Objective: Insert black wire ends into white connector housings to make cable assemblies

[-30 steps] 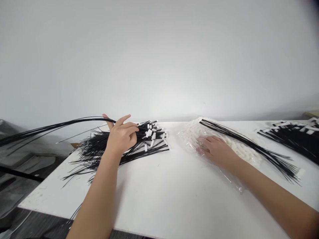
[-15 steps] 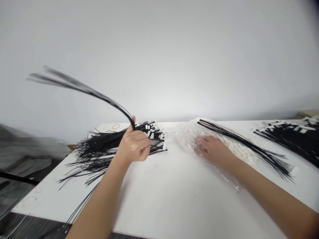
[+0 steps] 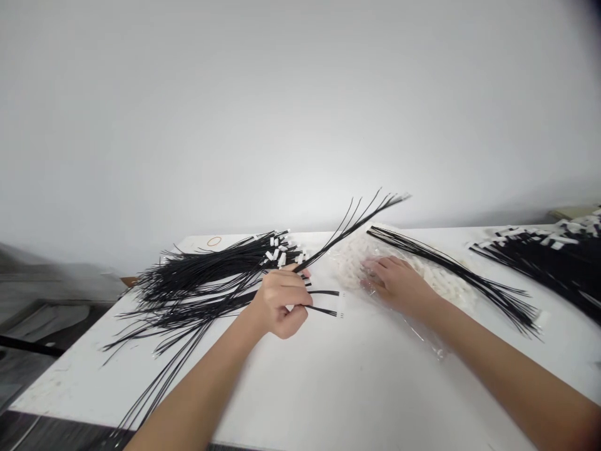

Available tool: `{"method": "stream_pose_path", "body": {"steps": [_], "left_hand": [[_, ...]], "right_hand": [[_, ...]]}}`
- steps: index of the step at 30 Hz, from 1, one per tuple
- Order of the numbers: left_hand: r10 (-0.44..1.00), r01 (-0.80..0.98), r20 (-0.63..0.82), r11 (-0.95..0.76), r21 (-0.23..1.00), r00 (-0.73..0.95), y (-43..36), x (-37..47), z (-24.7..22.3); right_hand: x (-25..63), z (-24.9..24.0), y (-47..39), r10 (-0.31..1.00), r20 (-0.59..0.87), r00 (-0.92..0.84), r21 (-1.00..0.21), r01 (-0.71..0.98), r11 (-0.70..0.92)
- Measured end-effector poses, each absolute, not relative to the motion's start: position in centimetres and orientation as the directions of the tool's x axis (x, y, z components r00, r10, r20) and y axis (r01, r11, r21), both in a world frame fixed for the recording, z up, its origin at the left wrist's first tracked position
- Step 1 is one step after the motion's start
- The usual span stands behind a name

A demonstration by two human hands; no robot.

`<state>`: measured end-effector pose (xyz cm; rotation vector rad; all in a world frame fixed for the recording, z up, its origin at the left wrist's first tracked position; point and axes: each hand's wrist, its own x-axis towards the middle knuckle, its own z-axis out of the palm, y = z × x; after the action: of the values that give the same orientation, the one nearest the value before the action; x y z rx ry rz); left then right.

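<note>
My left hand (image 3: 284, 304) is closed around a bundle of thin black wires (image 3: 347, 230), whose loose ends fan up and to the right. A black strand with a pale end pokes out below its fingers, just above the table. Bent fingers of my right hand (image 3: 392, 279) press among small white connectors (image 3: 350, 260) in a clear plastic bag (image 3: 425, 335); their tips are partly hidden, so what they pinch does not show. Beside and behind my left hand lies a pile of black wires (image 3: 188, 275) with white connectors at its right end.
Another black wire bundle (image 3: 451, 266) lies across the bag. A larger heap of black wires with white connectors (image 3: 554, 263) is at the far right. An orange rubber band (image 3: 214, 241) rests near the back edge of the white table (image 3: 352, 388), against a pale wall.
My left hand has moved right and slightly down. The held wires have swung from pointing up-left to pointing up-right. My right hand stays at the bag.
</note>
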<state>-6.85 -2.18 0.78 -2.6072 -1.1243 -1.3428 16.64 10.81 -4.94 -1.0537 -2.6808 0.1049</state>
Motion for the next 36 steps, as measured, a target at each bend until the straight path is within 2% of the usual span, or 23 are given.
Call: {"method": "stream_pose_path", "body": {"steps": [4,7,10,16,19,24,26,29,31,33,36], "left_hand": [[0.761,0.309,0.638,-0.639,0.704,0.12,-2.3,-6.4,1.0],[0.842,-0.009,0.539,-0.54,0.842,-0.03,-2.2,-6.3,1.4],[0.886,-0.209,0.463,-0.458,0.864,-0.03,-2.1,-6.2,1.8],[0.974,-0.425,0.204,-0.143,0.894,0.102,-2.4,-6.5,2.4],[0.972,-0.584,0.174,-0.048,0.81,0.161,-2.5,-6.9,2.4],[0.987,-0.784,0.138,-0.023,0.621,0.081,-2.7,-7.2,2.6],[0.979,-0.769,0.084,0.091,0.633,0.185,-2.7,-7.0,2.9],[0.936,-0.525,-0.033,0.225,0.821,0.35,-2.5,-6.3,3.2],[0.914,-0.28,-0.116,0.238,0.93,0.39,-2.4,-6.0,3.3],[0.896,-0.075,-0.172,0.221,0.972,0.41,-2.3,-5.9,3.2],[0.854,0.052,-0.204,0.205,0.977,0.479,-2.3,-5.9,3.0]], "right_hand": [[16.6,-4.8,10.8,0.695,0.191,-0.693,-0.173,0.674,0.719],[16.5,-4.8,10.8,0.699,0.157,-0.698,-0.186,0.674,0.715],[16.5,-4.7,10.8,0.703,0.143,-0.697,-0.189,0.678,0.71],[16.6,-4.8,10.9,0.671,0.158,-0.724,-0.152,0.654,0.741],[16.6,-5.2,11.2,0.678,0.19,-0.711,-0.137,0.664,0.735],[16.6,-5.3,11.0,0.692,0.195,-0.695,-0.151,0.676,0.721],[16.6,-5.1,10.9,0.692,0.19,-0.696,-0.159,0.674,0.721],[16.7,-5.0,10.8,0.689,0.187,-0.7,-0.165,0.669,0.725],[16.7,-5.1,10.8,0.69,0.197,-0.697,-0.166,0.67,0.724],[16.6,-5.2,10.9,0.687,0.216,-0.694,-0.16,0.669,0.726],[16.6,-5.3,10.9,0.677,0.234,-0.698,-0.145,0.664,0.734]]}}
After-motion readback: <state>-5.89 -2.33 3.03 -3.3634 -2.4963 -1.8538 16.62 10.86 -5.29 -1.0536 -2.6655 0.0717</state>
